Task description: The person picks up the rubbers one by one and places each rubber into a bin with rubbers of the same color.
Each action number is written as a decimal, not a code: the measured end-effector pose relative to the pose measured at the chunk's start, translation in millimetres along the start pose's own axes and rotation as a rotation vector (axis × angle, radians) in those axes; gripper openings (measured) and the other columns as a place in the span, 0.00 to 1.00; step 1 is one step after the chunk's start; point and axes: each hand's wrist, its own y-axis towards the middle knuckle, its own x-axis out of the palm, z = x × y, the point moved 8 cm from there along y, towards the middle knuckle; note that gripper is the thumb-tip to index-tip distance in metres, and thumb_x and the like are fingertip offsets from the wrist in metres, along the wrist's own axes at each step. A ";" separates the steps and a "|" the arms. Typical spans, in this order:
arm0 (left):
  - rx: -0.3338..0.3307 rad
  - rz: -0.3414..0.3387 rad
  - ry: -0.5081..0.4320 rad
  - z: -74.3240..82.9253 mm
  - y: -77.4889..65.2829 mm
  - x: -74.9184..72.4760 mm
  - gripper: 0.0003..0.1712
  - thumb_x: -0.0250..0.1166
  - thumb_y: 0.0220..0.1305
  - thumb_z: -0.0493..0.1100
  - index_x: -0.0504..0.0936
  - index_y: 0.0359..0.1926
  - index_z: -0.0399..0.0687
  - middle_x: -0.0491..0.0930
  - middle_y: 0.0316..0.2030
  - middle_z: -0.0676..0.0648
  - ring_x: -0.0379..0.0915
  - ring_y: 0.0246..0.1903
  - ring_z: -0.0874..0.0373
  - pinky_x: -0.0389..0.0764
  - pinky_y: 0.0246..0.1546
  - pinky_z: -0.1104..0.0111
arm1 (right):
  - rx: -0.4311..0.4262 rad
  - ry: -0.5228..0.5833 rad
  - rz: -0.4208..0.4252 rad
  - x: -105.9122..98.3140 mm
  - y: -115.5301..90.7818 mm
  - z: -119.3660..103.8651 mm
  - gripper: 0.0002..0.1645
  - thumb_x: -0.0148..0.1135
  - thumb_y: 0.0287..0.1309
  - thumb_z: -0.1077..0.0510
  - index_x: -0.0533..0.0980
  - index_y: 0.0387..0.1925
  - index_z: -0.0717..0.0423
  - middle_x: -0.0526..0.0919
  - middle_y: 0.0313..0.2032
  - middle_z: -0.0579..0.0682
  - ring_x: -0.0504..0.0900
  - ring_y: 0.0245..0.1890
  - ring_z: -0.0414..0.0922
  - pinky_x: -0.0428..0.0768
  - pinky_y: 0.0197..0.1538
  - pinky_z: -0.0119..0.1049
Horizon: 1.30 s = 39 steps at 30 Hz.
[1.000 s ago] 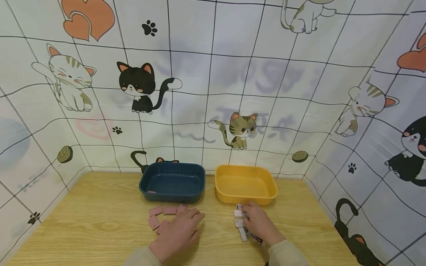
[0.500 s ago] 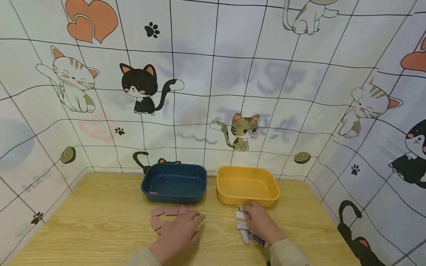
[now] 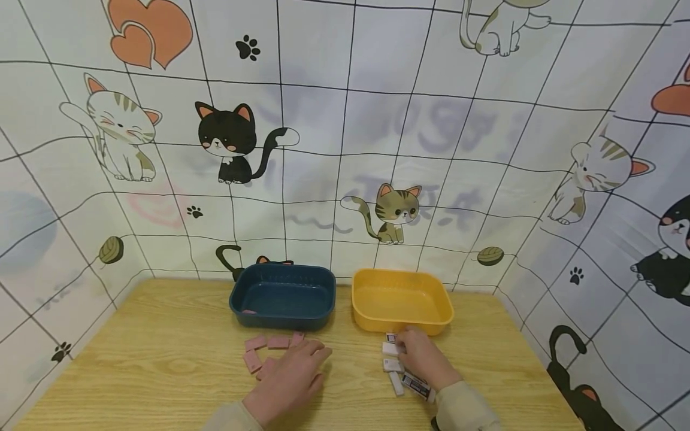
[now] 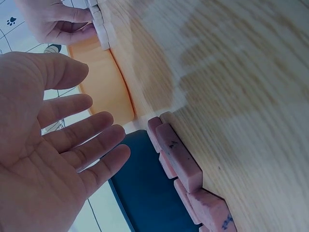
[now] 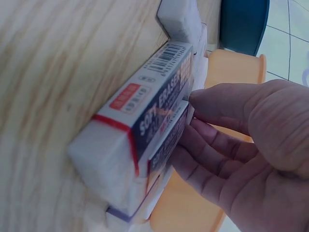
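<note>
My left hand [image 3: 291, 374] hovers palm-down beside several pink erasers [image 3: 252, 361]. Its fingers are loosely extended and hold nothing, as the left wrist view shows. Dark marks show on some of the pink erasers [image 4: 178, 154]. My right hand [image 3: 426, 359] is at a cluster of white erasers [image 3: 392, 365] in front of the yellow tray. In the right wrist view, its thumb and fingertips pinch an eraser in a dark printed sleeve [image 5: 169, 133]. A larger sleeved eraser [image 5: 140, 111], printed "SOFT ERASER", lies just beside it. The fingers partly cover the cluster.
A dark blue tray [image 3: 283, 321] stands behind the pink erasers, with a pink piece [image 3: 249, 311] inside. To its right is a yellow tray [image 3: 401, 323]. Both sit on a wooden table [image 3: 162, 347] near a cat-print cloth backdrop [image 3: 312, 120].
The head view has shifted slightly. Both hands and the erasers stay practically where they were.
</note>
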 end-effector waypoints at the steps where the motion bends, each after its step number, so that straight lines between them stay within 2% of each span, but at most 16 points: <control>1: -0.004 -0.006 -0.001 -0.4 -0.1 0.2 0.20 0.67 0.67 0.40 0.82 0.58 0.41 0.81 0.52 0.45 0.78 0.54 0.51 0.78 0.59 0.56 | -0.011 -0.005 0.003 -0.4 0.8 -0.6 0.17 0.66 0.51 0.74 0.71 0.19 0.54 0.63 0.23 0.47 0.61 0.26 0.43 0.60 0.31 0.37; 5: -0.010 -0.008 0.000 -1.2 -0.8 -0.6 0.19 0.68 0.66 0.40 0.82 0.57 0.41 0.81 0.51 0.45 0.78 0.54 0.51 0.78 0.58 0.56 | -0.030 -0.031 0.002 -1.1 2.7 -1.0 0.20 0.66 0.48 0.74 0.69 0.16 0.52 0.63 0.22 0.46 0.61 0.25 0.42 0.60 0.30 0.37; 11: -0.013 -0.001 0.005 -2.1 -1.0 -1.7 0.19 0.68 0.65 0.40 0.83 0.57 0.41 0.82 0.50 0.46 0.78 0.53 0.52 0.79 0.58 0.57 | 0.010 -0.027 -0.025 1.0 4.6 3.6 0.13 0.68 0.45 0.72 0.75 0.20 0.52 0.71 0.25 0.45 0.66 0.27 0.43 0.68 0.31 0.38; 18: -0.001 0.019 0.005 -0.9 -0.5 0.7 0.19 0.68 0.64 0.40 0.83 0.56 0.41 0.82 0.49 0.46 0.78 0.52 0.53 0.79 0.57 0.57 | 0.013 -0.014 -0.030 3.5 2.5 8.5 0.12 0.72 0.40 0.67 0.76 0.25 0.53 0.72 0.28 0.47 0.68 0.29 0.43 0.71 0.34 0.40; 25: 0.010 0.032 -0.003 2.1 1.4 1.2 0.20 0.68 0.64 0.39 0.82 0.57 0.41 0.82 0.50 0.46 0.79 0.52 0.53 0.79 0.56 0.57 | -0.050 -0.023 -0.001 -3.2 -2.9 4.1 0.13 0.74 0.43 0.66 0.81 0.34 0.55 0.71 0.33 0.46 0.67 0.30 0.41 0.72 0.33 0.36; 30: 0.006 0.019 -0.039 4.7 3.7 2.0 0.21 0.68 0.63 0.37 0.82 0.58 0.40 0.82 0.52 0.45 0.79 0.52 0.52 0.81 0.54 0.58 | -0.129 -0.026 0.042 -16.4 -5.5 -7.7 0.15 0.73 0.47 0.66 0.84 0.41 0.59 0.75 0.36 0.46 0.72 0.31 0.37 0.78 0.35 0.36; 35: -0.007 -0.007 -0.045 5.1 5.0 6.4 0.21 0.67 0.64 0.38 0.82 0.59 0.41 0.82 0.52 0.45 0.79 0.52 0.52 0.80 0.55 0.58 | -0.227 -0.024 0.120 -28.4 -6.6 -19.5 0.14 0.71 0.49 0.67 0.84 0.41 0.60 0.75 0.34 0.45 0.71 0.31 0.35 0.79 0.34 0.33; 39: -0.016 -0.010 -0.036 6.1 5.3 6.9 0.21 0.67 0.65 0.39 0.82 0.59 0.42 0.82 0.52 0.46 0.79 0.52 0.53 0.80 0.55 0.58 | -0.261 0.028 0.117 -34.9 -4.1 -27.0 0.11 0.69 0.54 0.68 0.83 0.41 0.60 0.75 0.35 0.44 0.71 0.32 0.35 0.78 0.34 0.31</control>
